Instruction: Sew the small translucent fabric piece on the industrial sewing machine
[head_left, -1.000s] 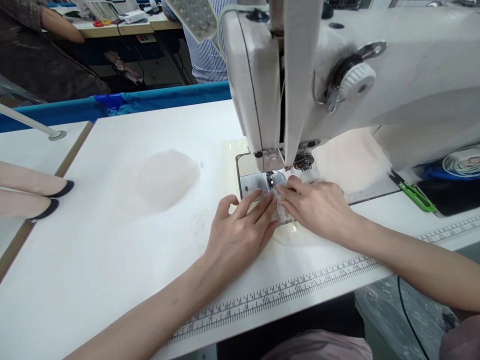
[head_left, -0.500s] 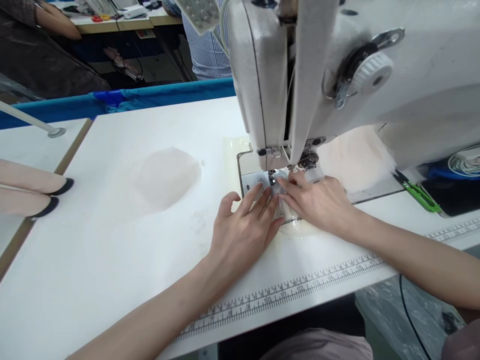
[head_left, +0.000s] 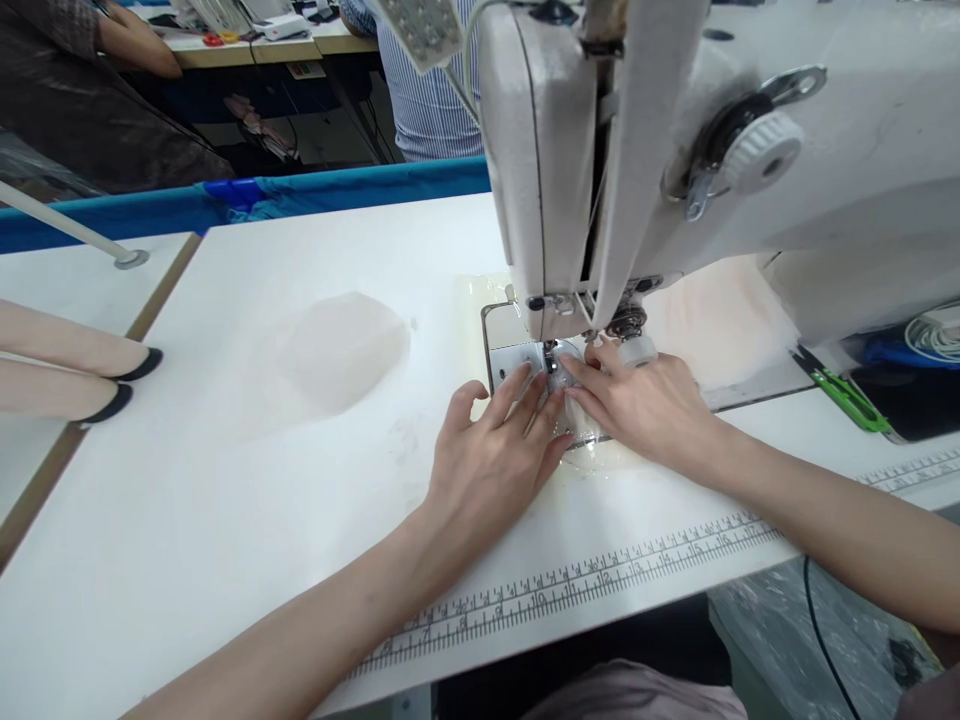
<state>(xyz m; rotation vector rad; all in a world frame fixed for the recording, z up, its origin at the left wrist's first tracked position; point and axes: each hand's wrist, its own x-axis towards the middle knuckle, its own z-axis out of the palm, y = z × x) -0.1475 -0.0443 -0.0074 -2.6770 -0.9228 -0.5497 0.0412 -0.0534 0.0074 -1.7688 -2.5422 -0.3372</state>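
My left hand (head_left: 491, 435) lies palm down with its fingers spread, the tips on the metal needle plate (head_left: 516, 358) of a sewing machine (head_left: 562, 170). Opposite it, my right hand (head_left: 649, 405) has its fingers bent and drawn together close to the presser foot (head_left: 551, 355). A thin, see-through scrap of sheer fabric (head_left: 583, 425) shows between the hands; my right fingertips are closed on it, partly hidden. The needle is hard to make out behind the machine head and fingers.
Pale sheer fabric (head_left: 720, 320) lies under the machine arm. Green thread snips (head_left: 851, 400) rest beside a dark tray (head_left: 911, 400) at right. A printed ruler (head_left: 570, 595) follows the table's front edge. Two flesh-coloured rolls (head_left: 67, 365) with black ends jut in at left. Other people are across the aisle.
The whole view has shifted slightly to the right. Both hands keep nearly the same place at the needle plate, with little visible finger movement.
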